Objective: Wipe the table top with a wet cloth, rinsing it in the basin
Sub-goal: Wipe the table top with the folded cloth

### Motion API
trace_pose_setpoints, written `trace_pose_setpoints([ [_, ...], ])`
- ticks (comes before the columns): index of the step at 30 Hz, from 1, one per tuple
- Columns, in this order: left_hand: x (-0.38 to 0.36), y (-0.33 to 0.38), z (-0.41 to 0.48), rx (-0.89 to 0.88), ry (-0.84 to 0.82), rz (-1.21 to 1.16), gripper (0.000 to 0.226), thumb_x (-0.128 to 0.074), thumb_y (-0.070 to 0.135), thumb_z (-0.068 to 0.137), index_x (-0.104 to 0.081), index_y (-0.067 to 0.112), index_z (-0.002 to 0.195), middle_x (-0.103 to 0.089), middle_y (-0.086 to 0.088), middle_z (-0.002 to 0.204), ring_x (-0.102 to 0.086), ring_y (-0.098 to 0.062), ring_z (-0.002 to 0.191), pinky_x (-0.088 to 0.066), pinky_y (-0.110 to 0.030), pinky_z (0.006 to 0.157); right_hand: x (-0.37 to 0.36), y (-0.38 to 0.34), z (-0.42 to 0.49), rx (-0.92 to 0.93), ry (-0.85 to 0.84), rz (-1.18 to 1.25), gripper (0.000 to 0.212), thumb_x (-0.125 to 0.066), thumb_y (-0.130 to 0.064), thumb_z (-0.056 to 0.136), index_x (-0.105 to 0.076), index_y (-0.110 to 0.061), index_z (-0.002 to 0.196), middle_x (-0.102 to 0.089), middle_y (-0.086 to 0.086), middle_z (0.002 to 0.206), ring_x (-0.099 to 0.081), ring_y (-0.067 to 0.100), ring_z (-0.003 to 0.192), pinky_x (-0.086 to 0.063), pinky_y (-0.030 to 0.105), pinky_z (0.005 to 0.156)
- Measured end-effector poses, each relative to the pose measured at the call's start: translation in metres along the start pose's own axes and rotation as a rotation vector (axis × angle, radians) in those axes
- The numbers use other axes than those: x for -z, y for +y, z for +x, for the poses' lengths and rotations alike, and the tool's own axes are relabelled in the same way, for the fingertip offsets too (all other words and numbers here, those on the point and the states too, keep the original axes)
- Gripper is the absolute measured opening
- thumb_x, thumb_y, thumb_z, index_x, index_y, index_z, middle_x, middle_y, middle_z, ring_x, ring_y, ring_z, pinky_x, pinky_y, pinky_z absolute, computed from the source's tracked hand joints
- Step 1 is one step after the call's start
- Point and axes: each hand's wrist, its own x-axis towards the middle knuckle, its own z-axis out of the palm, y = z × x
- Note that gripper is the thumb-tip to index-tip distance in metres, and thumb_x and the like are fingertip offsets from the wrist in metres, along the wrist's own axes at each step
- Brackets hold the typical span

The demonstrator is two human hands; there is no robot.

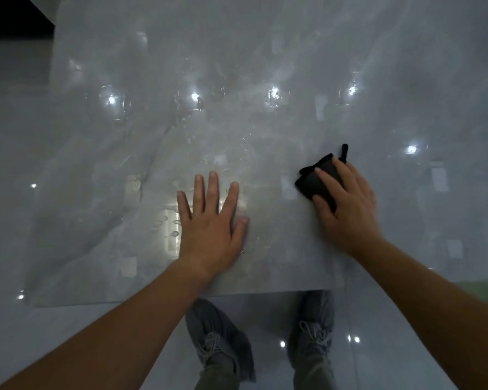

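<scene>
Now, head view: the left hand (212, 220) lies flat on the glossy grey table top (181, 66), fingers straight and spread, grasping nothing; the right hand (350, 204) presses the black cloth (316, 181) onto the table's near right part, fingers extended over it; water droplets (169, 226) sit beside the left hand

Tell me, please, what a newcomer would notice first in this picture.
The black cloth stands out, pressed under the right hand on the right side of the pale table. The left hand lies flat near the front edge, and bright light spots glint across the wet, glossy top.
</scene>
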Motion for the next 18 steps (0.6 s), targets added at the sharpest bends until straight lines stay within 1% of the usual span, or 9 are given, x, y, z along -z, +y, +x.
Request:
trace_pose_setpoints([
  [2, -0.007, -0.001, 0.0, -0.008, 0.034, 0.043, 0.069, -0.024, 0.058, 0.099, -0.012, 0.027, 0.16, 0.006, -0.012, 0.168, 0.015, -0.034, 0.153, 0.003, -0.063, 0.12, -0.009, -0.018, -0.009, -0.035, 0.011, 0.003, 0.056, -0.046, -0.045, 0.094, -0.046, -0.029, 0.147, -0.029, 0.005, 0.163, -0.023, 0.033, 0.149, -0.026, 0.051, 0.116],
  [5, -0.012, -0.002, 0.0, -0.003, 0.06, 0.07, 0.07, -0.028, 0.058, 0.098, -0.016, 0.027, 0.16, 0.001, -0.012, 0.168, 0.009, -0.035, 0.154, -0.001, -0.064, 0.119, -0.025, -0.038, -0.042, 0.19, -0.03, 0.004, 0.052, -0.049, -0.043, 0.094, -0.05, -0.03, 0.144, -0.031, 0.005, 0.162, -0.026, 0.035, 0.149, -0.03, 0.054, 0.115],
  [7, -0.014, -0.003, 0.001, -0.003, 0.066, 0.094, 0.071, -0.029, 0.059, 0.098, -0.015, 0.028, 0.16, 0.002, -0.012, 0.168, 0.009, -0.035, 0.154, -0.001, -0.065, 0.119, -0.025, -0.034, -0.06, 0.35, -0.073, 0.001, 0.049, -0.048, -0.043, 0.097, -0.05, -0.03, 0.145, -0.031, 0.003, 0.162, -0.024, 0.031, 0.151, -0.027, 0.05, 0.118],
  [9, -0.014, -0.003, 0.002, 0.003, 0.071, 0.097, 0.072, -0.03, 0.059, 0.097, -0.015, 0.028, 0.16, 0.0, -0.012, 0.168, 0.008, -0.035, 0.154, 0.0, -0.064, 0.119, -0.016, -0.014, -0.059, 0.422, -0.084, -0.006, 0.049, -0.048, -0.042, 0.098, -0.051, -0.03, 0.145, -0.032, 0.004, 0.162, -0.026, 0.03, 0.15, -0.025, 0.045, 0.118],
  [10, -0.013, -0.002, 0.002, 0.014, 0.067, 0.089, 0.072, -0.03, 0.059, 0.096, -0.015, 0.029, 0.16, 0.001, -0.012, 0.168, 0.008, -0.034, 0.154, 0.001, -0.064, 0.119, -0.012, 0.0, -0.057, 0.393, -0.068, -0.009, 0.049, -0.049, -0.042, 0.097, -0.052, -0.029, 0.144, -0.034, 0.005, 0.161, -0.028, 0.031, 0.149, -0.027, 0.045, 0.117],
  [12, -0.01, 0.003, -0.001, 0.043, 0.045, 0.077, 0.071, -0.025, 0.059, 0.097, -0.009, 0.03, 0.16, 0.007, -0.011, 0.168, 0.013, -0.033, 0.154, 0.006, -0.063, 0.119, 0.001, 0.031, -0.056, 0.198, -0.024, -0.001, 0.052, -0.047, -0.043, 0.095, -0.05, -0.027, 0.144, -0.033, 0.006, 0.161, -0.029, 0.032, 0.148, -0.03, 0.048, 0.114],
  [14, -0.007, 0.015, -0.01, 0.079, 0.073, 0.037, 0.069, -0.022, 0.055, 0.099, -0.009, 0.029, 0.16, 0.01, -0.013, 0.168, 0.016, -0.032, 0.153, 0.007, -0.062, 0.119, 0.014, 0.057, -0.062, -0.017, 0.015, 0.019, 0.055, -0.046, -0.044, 0.094, -0.047, -0.028, 0.147, -0.029, 0.004, 0.163, -0.025, 0.032, 0.149, -0.027, 0.05, 0.114],
  [15, -0.006, 0.023, -0.016, 0.094, 0.098, 0.006, 0.067, -0.022, 0.053, 0.099, -0.012, 0.027, 0.16, 0.009, -0.013, 0.168, 0.015, -0.032, 0.153, 0.007, -0.062, 0.12, 0.017, 0.064, -0.066, -0.079, 0.039, 0.027, 0.056, -0.046, -0.043, 0.093, -0.047, -0.028, 0.147, -0.028, 0.004, 0.163, -0.024, 0.031, 0.149, -0.026, 0.05, 0.114],
  [18, -0.008, 0.047, -0.037, 0.139, 0.125, -0.06, 0.063, -0.021, 0.049, 0.099, -0.024, 0.025, 0.157, 0.0, -0.012, 0.168, 0.007, -0.029, 0.155, 0.007, -0.059, 0.121, 0.012, 0.049, -0.072, -0.132, 0.078, 0.047, 0.054, -0.049, -0.039, 0.093, -0.048, -0.027, 0.145, -0.03, 0.006, 0.162, -0.025, 0.033, 0.149, -0.028, 0.053, 0.115],
])
